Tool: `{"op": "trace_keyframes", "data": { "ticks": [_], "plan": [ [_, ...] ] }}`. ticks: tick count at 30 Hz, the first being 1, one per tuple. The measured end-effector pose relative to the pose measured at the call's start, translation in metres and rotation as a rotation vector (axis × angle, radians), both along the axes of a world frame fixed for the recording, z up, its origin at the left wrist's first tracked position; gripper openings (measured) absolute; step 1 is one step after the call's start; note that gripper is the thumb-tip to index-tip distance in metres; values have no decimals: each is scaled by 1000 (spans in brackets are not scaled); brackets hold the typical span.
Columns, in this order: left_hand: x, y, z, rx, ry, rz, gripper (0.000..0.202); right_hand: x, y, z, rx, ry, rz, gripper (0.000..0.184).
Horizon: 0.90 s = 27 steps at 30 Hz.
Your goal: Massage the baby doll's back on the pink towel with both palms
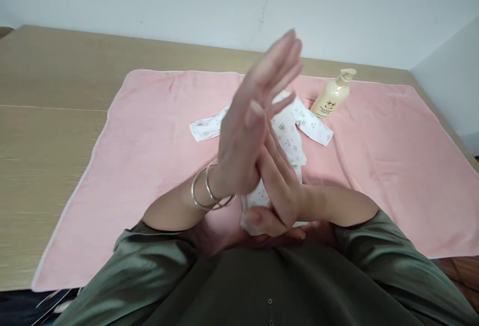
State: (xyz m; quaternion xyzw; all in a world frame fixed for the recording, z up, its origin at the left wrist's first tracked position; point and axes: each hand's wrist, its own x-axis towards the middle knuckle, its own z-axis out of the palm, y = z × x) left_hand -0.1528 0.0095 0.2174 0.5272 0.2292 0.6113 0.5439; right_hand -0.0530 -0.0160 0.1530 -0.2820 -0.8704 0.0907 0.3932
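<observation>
Over the near middle of a pink blanket [149, 121], which is spread on a wood-coloured table [48, 131], the two hands of the person meet each other. The left hand [241, 144], with thin bracelets [207, 181] around its wrist, is raised, its fingers straight and pointing upward; they seem mostly close together, though blur makes their spacing difficult to tell. The right hand [284, 194] is against it, its fingers extended along the left palm, while its thumb stands apart, lower down. Neither hand is clamped on any object. Beyond and below them, on the blanket, lies the white printed clothing [288, 136], partly hidden by the hands; whether it is one piece or two, I cannot tell. Just beside its sleeve on the right, the cream pump bottle [331, 99] seems to stand upright, and no hand touches it. As for progress, the clothing is already laid out with its sleeves to the sides. The work between the palms is, I judge, under way and not yet finished, since they are in contact; whether any liquid is on them cannot be seen.
</observation>
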Motion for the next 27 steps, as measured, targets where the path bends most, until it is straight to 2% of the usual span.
{"op": "trace_keyframes", "data": {
  "ticks": [2, 4, 6, 7, 9, 11, 15, 19, 23, 25, 27],
  "plan": [
    [-1, 25, -4, -133, 27, 84, 41, 1, 13, 0, 74, 179, 74, 79],
    [-4, 54, -18, -208, 30, 156, 39, 5, 34, -3, 42, 248, 83, 61],
    [-6, 84, -40, -191, 60, 225, 41, 11, 61, -12, -54, 208, -24, 49],
    [-6, 98, -53, -181, 103, 301, 40, 13, 75, -19, -79, 202, -102, 45],
    [-3, 121, -79, -196, 268, 453, 26, 16, 101, -35, -91, 142, -250, 43],
    [2, 135, -103, -196, 307, 511, 17, 15, 119, -49, -112, 11, -363, 45],
    [9, 146, -136, -124, 391, 574, 29, 14, 132, -62, -172, -228, -429, 51],
    [8, 151, -150, -29, 590, 644, 37, 31, 150, -57, -277, -332, -403, 50],
    [7, 153, -157, 39, 723, 672, 39, 47, 163, -53, -414, -336, -601, 57],
    [7, 153, -159, 25, 760, 679, 40, 42, 158, -54, -396, -360, -689, 59],
    [6, 152, -159, 15, 781, 682, 40, 31, 147, -56, -326, -385, -679, 56]
  ]
}}
